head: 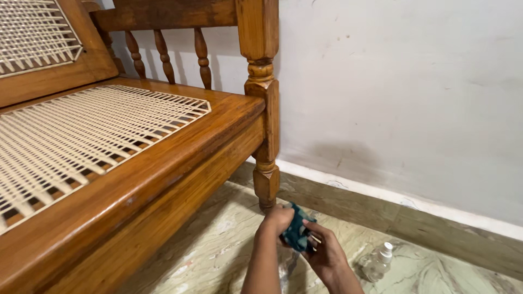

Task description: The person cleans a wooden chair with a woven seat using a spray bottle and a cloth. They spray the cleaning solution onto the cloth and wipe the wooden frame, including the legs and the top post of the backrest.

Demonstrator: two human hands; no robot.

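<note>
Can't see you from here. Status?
Both hands, left and right, gripping teal cloth near bench leg. Clear bottle on floor at right. Nothing in between.

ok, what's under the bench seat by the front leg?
Under the wooden bench, only marbled floor in shadow shows, beside the turned leg. Farther under is hidden by the seat rail. Both hands, left and right, grip a teal cloth just in front.
</note>
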